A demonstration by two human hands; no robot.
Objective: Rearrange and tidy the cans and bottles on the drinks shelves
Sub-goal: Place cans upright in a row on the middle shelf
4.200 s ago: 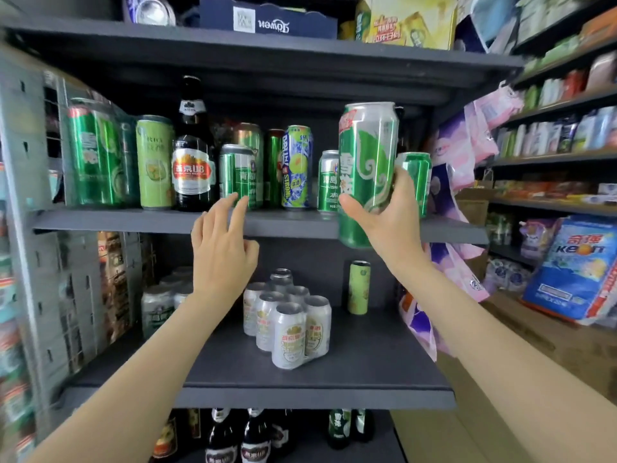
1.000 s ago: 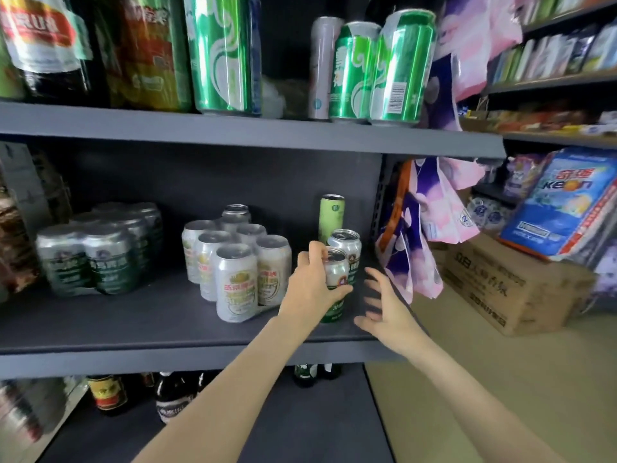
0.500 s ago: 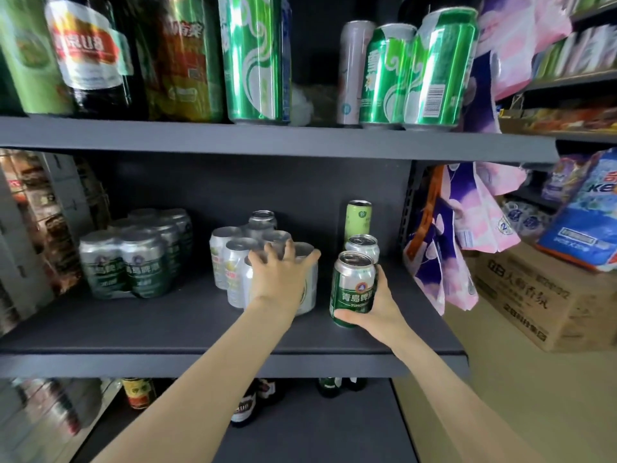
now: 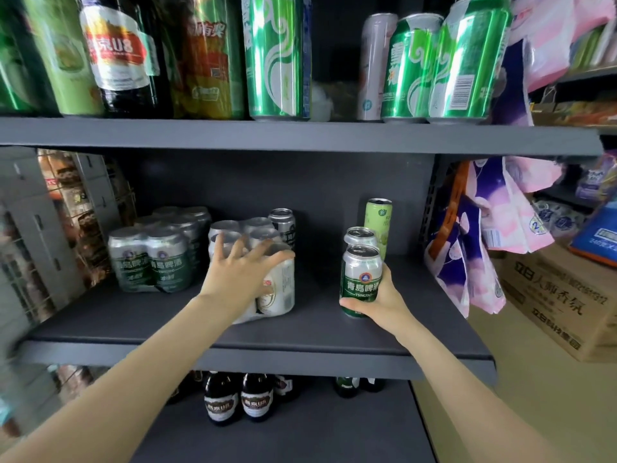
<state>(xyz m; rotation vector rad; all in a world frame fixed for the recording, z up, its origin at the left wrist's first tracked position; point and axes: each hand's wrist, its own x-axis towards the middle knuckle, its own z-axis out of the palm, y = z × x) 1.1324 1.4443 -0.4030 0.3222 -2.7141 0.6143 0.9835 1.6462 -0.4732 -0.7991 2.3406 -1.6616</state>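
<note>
Even, fairly bright indoor light falls from above and in front, gleaming in streaks on the tall green cans point(image 4: 460, 61) up top. Under the upper shelf point(image 4: 300, 137) the back panel sinks into shadow. The left edge smears with blur, and the wide lens bows the shelf lines outward.

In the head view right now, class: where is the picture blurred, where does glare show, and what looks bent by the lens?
Head view: the left edge is smeared by motion blur; glare streaks the tall green cans on the upper shelf; the wide lens bows that shelf's edge; the Tsingtao can in the right hand is sharp.
</note>
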